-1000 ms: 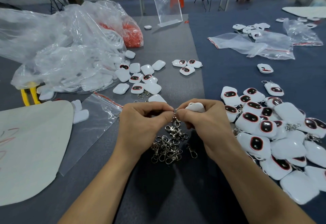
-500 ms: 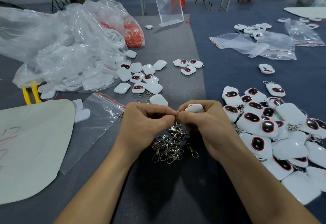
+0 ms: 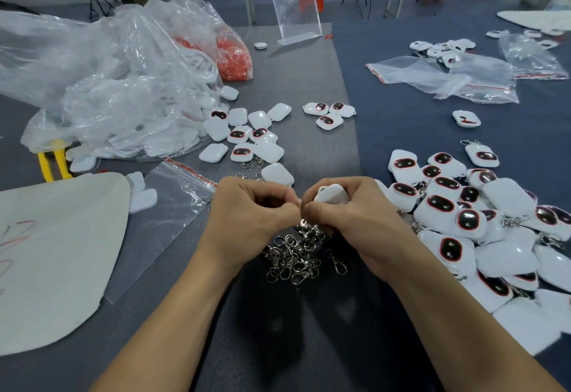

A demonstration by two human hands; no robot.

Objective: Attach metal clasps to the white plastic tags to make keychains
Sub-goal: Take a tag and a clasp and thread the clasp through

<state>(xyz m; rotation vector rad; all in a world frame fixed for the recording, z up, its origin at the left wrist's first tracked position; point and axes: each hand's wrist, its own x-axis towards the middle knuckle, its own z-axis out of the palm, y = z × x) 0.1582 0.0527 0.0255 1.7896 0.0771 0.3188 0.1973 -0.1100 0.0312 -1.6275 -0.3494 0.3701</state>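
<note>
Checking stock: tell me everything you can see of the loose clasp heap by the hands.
The clasps form a tangled heap of shiny silver metal hooks and rings, lying on the grey mat just below the left hand and right hand. One clasp lies apart at the heap's right.

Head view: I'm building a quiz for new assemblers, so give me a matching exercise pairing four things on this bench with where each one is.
Things:
1. loose clasps
2. white tag
3. orange parts
4. finished keychains

Places:
A. heaped on the blue mat, right side
B. inside a clear bag at the back
C. gripped in the right hand
D. piled on the grey mat, centre front

Pairs: 1-D, 2-C, 3-B, 4-A.
</note>
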